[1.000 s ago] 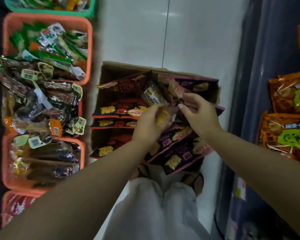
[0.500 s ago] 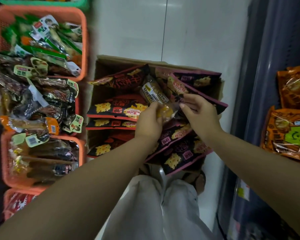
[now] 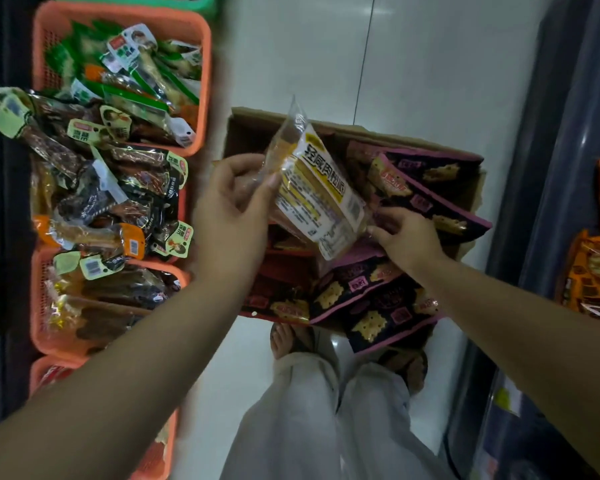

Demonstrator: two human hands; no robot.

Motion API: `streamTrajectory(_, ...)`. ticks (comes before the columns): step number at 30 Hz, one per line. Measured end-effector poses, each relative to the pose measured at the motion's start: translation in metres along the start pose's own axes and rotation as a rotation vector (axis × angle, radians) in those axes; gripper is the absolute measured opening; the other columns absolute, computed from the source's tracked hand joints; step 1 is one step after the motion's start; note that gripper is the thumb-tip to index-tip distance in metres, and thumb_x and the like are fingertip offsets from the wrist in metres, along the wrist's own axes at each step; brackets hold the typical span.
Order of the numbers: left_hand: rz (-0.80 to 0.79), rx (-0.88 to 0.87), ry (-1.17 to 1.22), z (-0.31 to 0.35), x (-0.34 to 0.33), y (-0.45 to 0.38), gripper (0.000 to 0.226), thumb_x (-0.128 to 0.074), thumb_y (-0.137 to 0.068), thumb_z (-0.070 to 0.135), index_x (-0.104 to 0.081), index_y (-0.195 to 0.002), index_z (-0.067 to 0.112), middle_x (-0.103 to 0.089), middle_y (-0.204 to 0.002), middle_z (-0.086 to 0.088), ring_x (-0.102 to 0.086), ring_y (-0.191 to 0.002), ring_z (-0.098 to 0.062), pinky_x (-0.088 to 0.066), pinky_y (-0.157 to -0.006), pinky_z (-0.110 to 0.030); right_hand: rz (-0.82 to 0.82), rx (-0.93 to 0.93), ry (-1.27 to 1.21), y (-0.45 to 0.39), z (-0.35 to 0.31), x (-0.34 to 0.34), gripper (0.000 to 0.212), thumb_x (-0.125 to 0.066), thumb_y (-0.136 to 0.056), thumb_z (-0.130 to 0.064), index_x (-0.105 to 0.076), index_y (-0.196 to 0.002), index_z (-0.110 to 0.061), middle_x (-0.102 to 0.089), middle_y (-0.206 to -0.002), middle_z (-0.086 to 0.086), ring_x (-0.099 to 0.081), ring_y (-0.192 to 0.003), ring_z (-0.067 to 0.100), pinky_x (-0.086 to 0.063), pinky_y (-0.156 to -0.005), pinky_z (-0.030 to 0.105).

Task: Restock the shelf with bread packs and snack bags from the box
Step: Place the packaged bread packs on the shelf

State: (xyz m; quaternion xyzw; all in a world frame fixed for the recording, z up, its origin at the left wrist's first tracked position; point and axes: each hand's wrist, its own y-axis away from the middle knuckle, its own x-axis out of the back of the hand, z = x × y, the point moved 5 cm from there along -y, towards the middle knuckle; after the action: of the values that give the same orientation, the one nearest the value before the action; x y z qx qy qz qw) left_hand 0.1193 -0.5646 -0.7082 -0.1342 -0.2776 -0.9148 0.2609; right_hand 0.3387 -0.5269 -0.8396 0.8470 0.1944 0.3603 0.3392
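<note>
Bread pack (image 3: 317,194) is up above the box (image 3: 465,188), clear wrapper with a yellow and white label in bold Chinese print, too blurry for me to read properly. Left hand (image 3: 238,206) pinches its upper edge, right hand (image 3: 407,237) has fingertips on the lower corner. Box sits on a glossy white tile floor, stuffed with dark pink-edged cracker bags (image 3: 426,199). Orange baskets (image 3: 201,81) of meat snacks on the left, I count at least three.

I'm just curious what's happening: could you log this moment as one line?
step: lifting bread pack from box | left hand: holding pack | right hand: at pack's lower corner | shelf: not yet reached
</note>
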Motion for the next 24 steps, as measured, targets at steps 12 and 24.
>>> streamTrajectory(12,0.214,0.153,0.046,-0.054,0.054,-0.002,0.02,-0.062,-0.091,0.027,-0.058,-0.109,0.02,-0.069,-0.078,0.004,-0.064,-0.064,-0.005,-0.044,-0.049,-0.016,0.077,0.048,0.314,-0.018,0.016,-0.032,0.039,-0.072,-0.079,-0.009,-0.064,-0.116,-0.015,-0.069,-0.109,0.011,-0.065,-0.099,0.031,-0.053,-0.086,0.036)
streamTrajectory(24,0.195,0.127,0.069,-0.023,0.047,0.027,0.021,-0.064,-0.089,0.021,-0.059,-0.11,0.022,-0.073,-0.099,-0.003,-0.07,-0.095,-0.014,-0.054,-0.09,-0.046,0.266,0.385,0.199,0.049,-0.026,0.007,0.014,-0.061,-0.088,-0.014,-0.07,-0.096,-0.006,-0.06,-0.103,0.006,-0.054,-0.089,0.014,-0.04,-0.077,0.013)
